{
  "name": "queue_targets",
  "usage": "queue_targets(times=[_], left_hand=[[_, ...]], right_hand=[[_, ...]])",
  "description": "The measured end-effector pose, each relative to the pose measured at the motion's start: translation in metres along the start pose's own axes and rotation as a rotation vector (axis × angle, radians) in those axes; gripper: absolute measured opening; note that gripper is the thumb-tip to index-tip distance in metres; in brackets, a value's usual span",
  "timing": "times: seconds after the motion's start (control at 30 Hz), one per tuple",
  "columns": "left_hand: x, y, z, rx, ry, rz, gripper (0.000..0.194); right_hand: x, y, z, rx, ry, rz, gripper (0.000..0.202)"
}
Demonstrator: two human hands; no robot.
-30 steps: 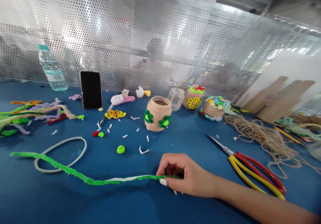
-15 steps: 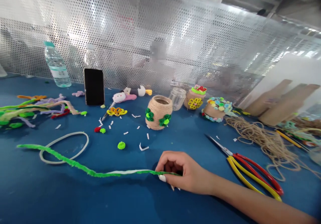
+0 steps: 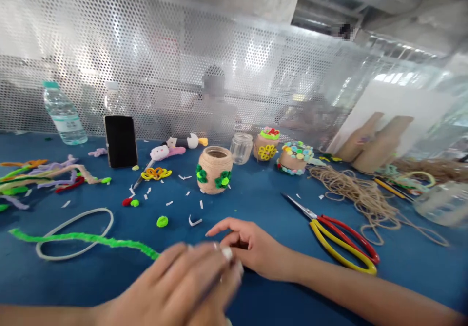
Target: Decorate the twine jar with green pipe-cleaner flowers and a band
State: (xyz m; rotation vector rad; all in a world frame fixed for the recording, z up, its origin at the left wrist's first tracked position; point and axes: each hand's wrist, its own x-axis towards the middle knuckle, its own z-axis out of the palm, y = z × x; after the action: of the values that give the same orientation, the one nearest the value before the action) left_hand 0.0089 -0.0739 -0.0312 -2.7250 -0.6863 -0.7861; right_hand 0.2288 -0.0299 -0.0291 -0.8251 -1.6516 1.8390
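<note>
My left hand, smeared by motion, reaches in from the lower left with its fingers drawn together. Their tips meet the fingertips of my right hand, and what is between them is hidden. The fingers of my right hand are curled, the index stretched a little forward. A bright green pipe cleaner runs from the left across a pale loop and disappears behind my left hand. Beyond the hands stands a twine-wrapped jar with green clover shapes. Scissors with red and yellow handles lie right of my right hand.
A phone and a water bottle stand at the back left, near several pipe cleaners. Decorated jars and a clear jar line the back. Loose twine lies right. A perforated panel bounds the table.
My left hand has come in from the lower left and met my right hand, covering part of the pipe cleaner. The view has shifted, so the table things appear further left.
</note>
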Motion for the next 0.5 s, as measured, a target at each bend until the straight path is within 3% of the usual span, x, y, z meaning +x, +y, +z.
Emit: queue_targets(times=[0.1, 0.23, 0.37, 0.5], left_hand=[[0.027, -0.018, -0.002, 0.043, -0.043, 0.153, 0.029], [0.032, -0.035, -0.009, 0.019, -0.078, 0.260, 0.032], [0.029, -0.048, -0.012, 0.214, 0.000, 0.189, 0.035], [0.031, -0.050, -0.004, 0.322, 0.017, 0.056, 0.034]], right_hand=[[-0.002, 0.001, 0.004, 0.112, -0.076, 0.004, 0.044], [-0.004, 0.001, 0.008, 0.107, -0.018, 0.003, 0.045], [-0.005, 0.002, 0.011, 0.056, 0.157, 0.016, 0.025], [-0.006, 0.004, 0.018, 0.077, 0.301, 0.042, 0.024]])
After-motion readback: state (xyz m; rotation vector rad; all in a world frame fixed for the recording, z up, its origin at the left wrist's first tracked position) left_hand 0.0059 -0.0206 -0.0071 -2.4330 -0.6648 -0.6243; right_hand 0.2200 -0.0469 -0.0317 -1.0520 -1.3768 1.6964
